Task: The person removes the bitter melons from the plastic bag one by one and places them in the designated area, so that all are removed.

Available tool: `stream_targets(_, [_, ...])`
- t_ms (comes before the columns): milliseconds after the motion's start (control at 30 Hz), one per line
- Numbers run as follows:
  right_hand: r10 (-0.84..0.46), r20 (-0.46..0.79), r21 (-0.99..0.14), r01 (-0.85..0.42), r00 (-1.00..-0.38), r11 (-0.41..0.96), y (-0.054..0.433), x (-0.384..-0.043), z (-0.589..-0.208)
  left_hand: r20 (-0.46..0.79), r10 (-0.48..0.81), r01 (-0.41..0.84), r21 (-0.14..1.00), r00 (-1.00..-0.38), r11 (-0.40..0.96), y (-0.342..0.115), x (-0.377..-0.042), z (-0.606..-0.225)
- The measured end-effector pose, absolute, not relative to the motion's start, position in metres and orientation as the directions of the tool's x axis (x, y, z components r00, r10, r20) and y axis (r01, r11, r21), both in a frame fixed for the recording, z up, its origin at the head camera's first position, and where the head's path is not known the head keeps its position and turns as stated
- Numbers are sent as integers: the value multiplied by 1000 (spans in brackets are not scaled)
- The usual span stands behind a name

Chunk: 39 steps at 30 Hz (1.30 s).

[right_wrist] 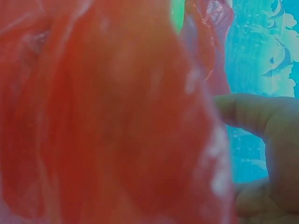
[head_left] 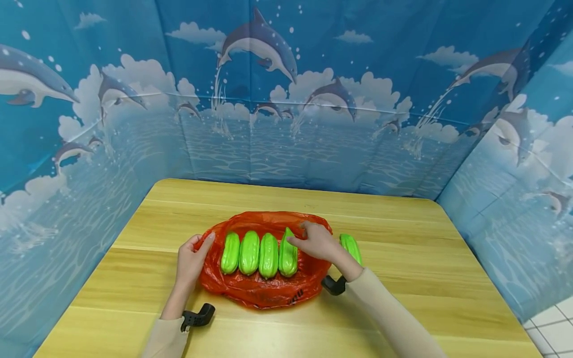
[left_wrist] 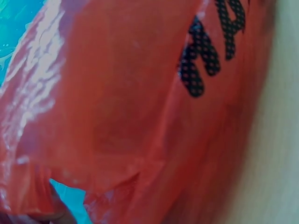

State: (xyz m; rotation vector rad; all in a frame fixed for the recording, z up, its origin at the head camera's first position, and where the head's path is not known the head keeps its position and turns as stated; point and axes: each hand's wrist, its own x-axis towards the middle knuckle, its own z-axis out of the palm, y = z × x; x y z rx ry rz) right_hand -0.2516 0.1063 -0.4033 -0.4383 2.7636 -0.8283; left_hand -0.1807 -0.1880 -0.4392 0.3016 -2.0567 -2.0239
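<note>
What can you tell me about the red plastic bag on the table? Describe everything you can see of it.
The red plastic bag is thin, glossy and crinkled, with black dotted lettering near its front edge. It lies spread flat on the wooden table. Four green cucumbers rest side by side on it; a fifth lies just beyond its right edge. The left hand holds its left rim, and the right hand touches its upper right part.

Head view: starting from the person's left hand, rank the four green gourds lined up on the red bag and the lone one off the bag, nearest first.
1. Leftmost gourd, right beside the left hand.
2. Second gourd, next along the row.
3. Third gourd, middle of the red bag.
4. Fourth gourd, under the right hand.
5. Lone gourd, on the table past the bag's right edge.
</note>
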Motion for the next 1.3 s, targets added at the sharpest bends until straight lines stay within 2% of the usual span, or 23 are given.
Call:
stream_targets(333, [-352,-255,-505,-186,-901,843,98,-258,-403,0,-316,0,1000,-949,2,-191,-180,-442])
stream_targets(600, [-345,-299,-474,-175,-890,863,96,-263,-409,18,-329,15,1000,-944,13,-189,-181,-441])
stream_targets(933, [-319,-323,-481,-136,-891,866,96,-267,-422,8,-309,-5,999,-951,40,-186,-178,-438])
stream_targets(1167, [-318,-326,-498,-124,-890,858,93,-268,-428,16,-316,-1,998,-949,56,-196,-190,-468])
stream_targets(1300, [-326,-312,-490,-143,-892,860,93,-268,-430,31,-319,6,997,-947,79,-197,-190,-471])
